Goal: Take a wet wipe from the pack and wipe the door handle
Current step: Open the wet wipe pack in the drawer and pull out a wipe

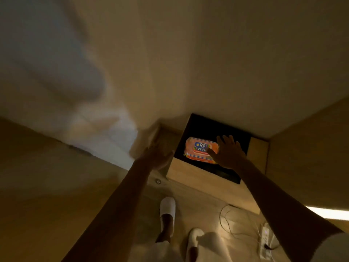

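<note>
Left of everything else, the left hand (157, 156) hangs over the edge of a pale wooden cabinet (181, 172), its fingers spread loose and holding nothing, with a small round knob (158, 181) on the floor just below its wrist. Just past those fingertips, to the right, lies the pack of wet wipes (200, 149), flat on a black surface (211, 127) set into the cabinet top. It is an orange soft-film pack with a blue label panel and a checked border along its edges; the lettering is too blurred to read in full. Over its right end comes the right hand (227, 153), fingers splayed and open, the thumb lying across the pack's right corner, though whether it truly presses down I cannot tell. Such a pack should be light and squashy, its film a little slick, so it will likely slide on the black surface unless one hand pins it while the other lifts the flap; I cannot make out the flap for certain, though it probably sits on the top face. A wipe itself will be limp, damp and clingy, best pinched by a corner between thumb and forefinger and drawn out slowly. No door handle shows anywhere around the hands.
</note>
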A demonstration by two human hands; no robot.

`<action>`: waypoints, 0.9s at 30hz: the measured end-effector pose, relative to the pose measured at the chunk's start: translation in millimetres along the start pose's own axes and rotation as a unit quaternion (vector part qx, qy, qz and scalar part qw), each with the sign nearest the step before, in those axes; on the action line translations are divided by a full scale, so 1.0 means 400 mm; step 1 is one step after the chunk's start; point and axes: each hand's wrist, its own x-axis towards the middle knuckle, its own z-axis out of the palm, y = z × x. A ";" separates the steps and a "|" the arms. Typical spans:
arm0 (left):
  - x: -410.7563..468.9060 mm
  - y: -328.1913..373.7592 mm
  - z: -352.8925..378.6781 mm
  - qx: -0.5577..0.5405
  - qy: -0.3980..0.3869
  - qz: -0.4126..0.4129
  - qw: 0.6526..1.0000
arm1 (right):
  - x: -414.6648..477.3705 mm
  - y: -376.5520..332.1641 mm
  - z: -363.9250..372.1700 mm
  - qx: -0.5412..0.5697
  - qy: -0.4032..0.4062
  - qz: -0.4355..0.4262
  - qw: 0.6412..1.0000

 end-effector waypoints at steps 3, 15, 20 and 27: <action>0.148 0.012 0.041 0.025 0.010 0.043 0.999 | 0.099 0.024 0.078 0.009 0.003 -0.005 1.000; 0.580 0.025 0.361 0.043 0.052 0.199 0.978 | 0.387 0.146 0.431 0.002 0.050 -0.096 0.994; 0.621 -0.030 0.417 -0.012 0.104 0.241 0.965 | 0.416 0.163 0.465 -0.045 0.124 -0.162 0.978; 0.637 -0.051 0.422 -0.056 0.110 0.256 0.959 | 0.421 0.171 0.482 -0.104 0.138 -0.212 0.962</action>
